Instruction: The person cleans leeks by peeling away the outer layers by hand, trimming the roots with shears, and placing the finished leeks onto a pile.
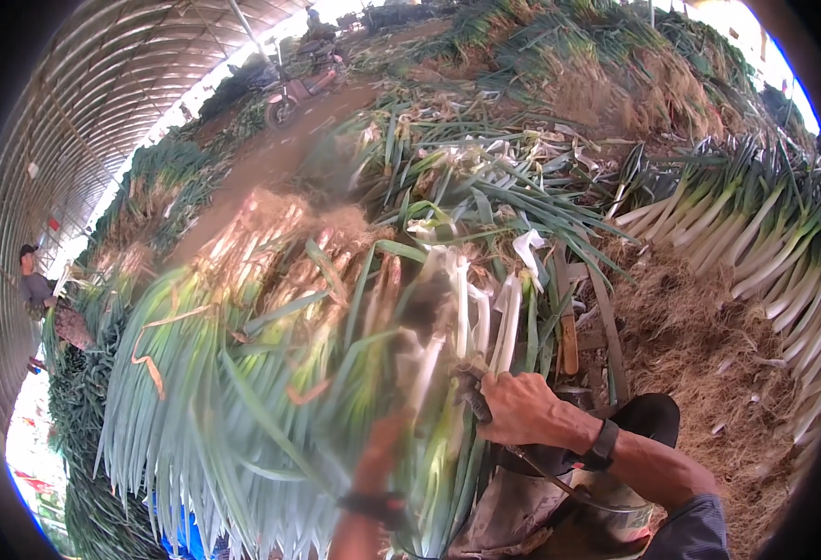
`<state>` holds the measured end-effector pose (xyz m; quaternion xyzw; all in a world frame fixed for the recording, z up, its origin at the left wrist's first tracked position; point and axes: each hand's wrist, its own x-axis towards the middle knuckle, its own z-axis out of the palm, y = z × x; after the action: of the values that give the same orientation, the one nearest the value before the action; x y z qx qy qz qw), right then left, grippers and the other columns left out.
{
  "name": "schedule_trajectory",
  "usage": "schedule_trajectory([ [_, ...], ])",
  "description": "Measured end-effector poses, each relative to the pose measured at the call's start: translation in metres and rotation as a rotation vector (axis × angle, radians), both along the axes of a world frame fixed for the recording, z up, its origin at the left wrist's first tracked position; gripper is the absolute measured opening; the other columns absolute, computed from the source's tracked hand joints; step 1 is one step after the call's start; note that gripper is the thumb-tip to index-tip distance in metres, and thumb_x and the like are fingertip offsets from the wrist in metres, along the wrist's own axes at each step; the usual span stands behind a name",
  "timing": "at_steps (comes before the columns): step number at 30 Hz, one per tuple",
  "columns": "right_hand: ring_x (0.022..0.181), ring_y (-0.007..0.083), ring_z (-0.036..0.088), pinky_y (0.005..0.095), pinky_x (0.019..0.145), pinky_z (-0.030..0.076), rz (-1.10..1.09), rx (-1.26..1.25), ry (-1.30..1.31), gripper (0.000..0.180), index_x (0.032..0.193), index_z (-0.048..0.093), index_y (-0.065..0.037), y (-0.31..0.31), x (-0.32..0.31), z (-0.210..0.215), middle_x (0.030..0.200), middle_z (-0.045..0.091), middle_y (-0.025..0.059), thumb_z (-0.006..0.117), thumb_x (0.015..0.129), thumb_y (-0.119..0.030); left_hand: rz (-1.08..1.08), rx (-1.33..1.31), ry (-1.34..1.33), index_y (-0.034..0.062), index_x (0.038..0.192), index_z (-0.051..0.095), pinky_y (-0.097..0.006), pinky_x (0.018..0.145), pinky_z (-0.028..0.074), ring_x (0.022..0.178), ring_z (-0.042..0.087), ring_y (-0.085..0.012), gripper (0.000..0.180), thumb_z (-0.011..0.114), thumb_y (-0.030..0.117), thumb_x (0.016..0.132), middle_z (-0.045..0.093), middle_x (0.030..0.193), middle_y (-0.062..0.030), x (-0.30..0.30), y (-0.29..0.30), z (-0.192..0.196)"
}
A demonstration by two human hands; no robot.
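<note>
Long green onions with white stalks fill the space before me. On the left lies a big heap of untrimmed green onions (196, 355), brown roots away from me and green leaves toward me. Over its right edge is my left hand (387, 448), smeared by motion, a dark band on its wrist; its fingers cannot be made out. Closed round the dark wrapped handle (473, 392) of a tool is my right hand (532, 411). A thin curved metal strip (560, 483) runs below that hand, possibly part of the tool. Pale bare stalks (507, 322) stand just beyond it.
Cleaned white-stalked onions (756, 233) lie in a row at right, beside a mat of cut roots (681, 364). Wooden slats (606, 327) stand near my knee. Loose leaves (494, 187) and more heaps lie beyond. A scooter (303, 89) and a person (35, 280) are farther off.
</note>
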<state>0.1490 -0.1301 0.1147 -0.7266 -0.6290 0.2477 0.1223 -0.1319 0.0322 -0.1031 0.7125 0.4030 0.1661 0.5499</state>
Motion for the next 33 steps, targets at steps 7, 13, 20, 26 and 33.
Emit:
schedule_trajectory([
  [7,0.074,0.0419,0.067,0.0484,0.068,0.054,-0.136,0.024,0.063,0.066,0.119,0.05,0.009,0.01,0.019,-0.002,0.077,0.065,0.025,0.066,0.069,-0.03,0.192,-0.44,-0.265,0.006,0.121,0.064,-0.023,0.056,0.044,0.066,0.056,-0.008,0.039,0.07,0.025,0.087,0.063,0.082,-0.0007,0.043,-0.02,0.078],
  [13,0.072,0.0412,0.066,0.0486,0.065,0.054,-0.198,0.072,0.044,0.075,0.135,0.045,0.001,0.032,0.036,-0.025,0.074,0.065,0.0229,0.065,0.068,-0.027,0.122,-0.423,-0.151,0.0074,0.128,0.06,-0.023,0.058,0.044,0.068,0.055,-0.0081,0.044,0.065,0.028,0.089,0.062,0.085,-0.0001,0.021,-0.002,0.052],
  [20,0.069,0.04,0.066,0.0476,0.067,0.055,-0.209,0.018,-0.027,0.075,0.137,0.046,-0.004,0.045,0.052,-0.032,0.073,0.065,0.0215,0.064,0.068,-0.026,0.121,-0.204,-0.108,0.0009,0.12,0.064,-0.025,0.064,0.047,0.073,0.059,-0.0114,0.041,0.064,0.027,0.088,0.064,0.086,-0.0007,0.004,-0.006,0.057],
  [26,0.069,0.0366,0.067,0.048,0.068,0.054,-0.097,-0.049,0.195,0.062,0.133,0.053,-0.029,0.019,0.033,0.001,0.073,0.066,0.015,0.064,0.072,-0.035,0.078,-0.308,-0.009,0.0001,0.116,0.065,-0.027,0.061,0.049,0.065,0.06,-0.0132,0.04,0.066,0.027,0.086,0.063,0.079,-0.0026,-0.052,0.01,-0.013],
  [33,0.062,0.0375,0.066,0.045,0.057,0.053,0.136,-0.005,0.081,0.052,0.091,0.058,0.009,-0.004,0.013,0.012,0.064,0.062,0.0207,0.066,0.073,-0.04,-0.043,-0.187,0.088,0.0065,0.119,0.063,-0.033,0.081,0.045,0.092,0.055,-0.0218,0.036,0.066,0.015,0.084,0.06,0.104,-0.0088,-0.082,0.006,-0.049],
])
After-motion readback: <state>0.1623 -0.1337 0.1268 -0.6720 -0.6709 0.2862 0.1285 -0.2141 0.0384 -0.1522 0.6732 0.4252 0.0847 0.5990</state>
